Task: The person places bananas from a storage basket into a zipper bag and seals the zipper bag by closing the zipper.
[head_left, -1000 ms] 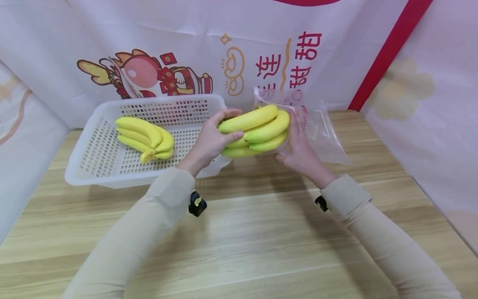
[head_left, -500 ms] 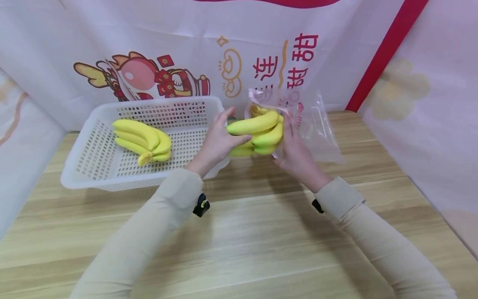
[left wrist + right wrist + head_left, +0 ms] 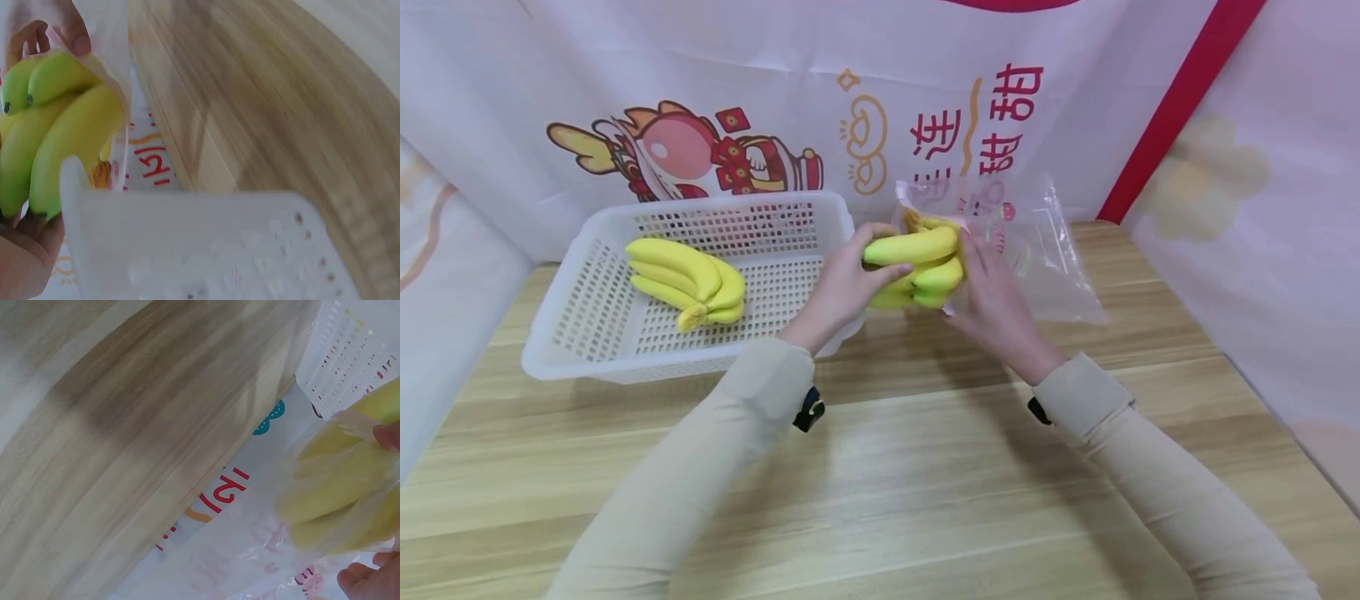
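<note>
My left hand (image 3: 838,287) grips a bunch of yellow bananas (image 3: 917,246) by its greenish tips, thumb on the near side. The stem end points away, inside the mouth of a clear plastic bag (image 3: 1048,267). On the other side, my right hand (image 3: 1000,308) holds the bag around the bananas, its thumb below and fingers over the bag's edge. Through the film in the right wrist view, the bananas (image 3: 337,481) look pale. The left wrist view shows several banana tips (image 3: 75,137) uncovered, facing the left hand.
A white perforated plastic basket (image 3: 625,368) stands left of the hands, its right end close by the left wrist. In it lies another bunch of bananas (image 3: 677,275). A printed white cloth (image 3: 760,50) hangs behind the wooden table (image 3: 895,492).
My left hand has moved right with the bananas, deeper into the bag. The bag's mouth has shifted slightly left over them, along with my right hand. The basket's bunch stays put.
</note>
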Action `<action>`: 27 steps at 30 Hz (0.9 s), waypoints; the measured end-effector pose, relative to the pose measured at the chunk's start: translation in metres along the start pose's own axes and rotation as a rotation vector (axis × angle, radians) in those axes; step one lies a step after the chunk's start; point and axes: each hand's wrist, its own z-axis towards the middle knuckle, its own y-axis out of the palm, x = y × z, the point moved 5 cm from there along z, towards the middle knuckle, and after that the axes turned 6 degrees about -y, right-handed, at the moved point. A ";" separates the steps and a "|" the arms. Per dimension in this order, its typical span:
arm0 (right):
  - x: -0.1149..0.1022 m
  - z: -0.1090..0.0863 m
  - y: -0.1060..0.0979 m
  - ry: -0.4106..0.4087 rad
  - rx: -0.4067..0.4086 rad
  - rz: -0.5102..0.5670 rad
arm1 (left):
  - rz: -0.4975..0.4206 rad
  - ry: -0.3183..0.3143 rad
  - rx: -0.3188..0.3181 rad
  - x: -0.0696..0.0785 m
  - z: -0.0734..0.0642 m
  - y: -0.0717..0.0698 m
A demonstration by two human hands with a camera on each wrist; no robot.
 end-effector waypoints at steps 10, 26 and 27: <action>-0.005 0.008 -0.009 -0.090 0.087 -0.075 | -0.142 -0.032 -0.020 -0.001 0.000 0.002; -0.007 0.007 -0.007 -0.075 0.049 -0.090 | -0.291 -0.159 -0.219 0.006 -0.005 0.011; -0.008 0.007 -0.007 -0.078 0.050 -0.090 | -0.283 -0.163 -0.217 0.007 -0.005 0.010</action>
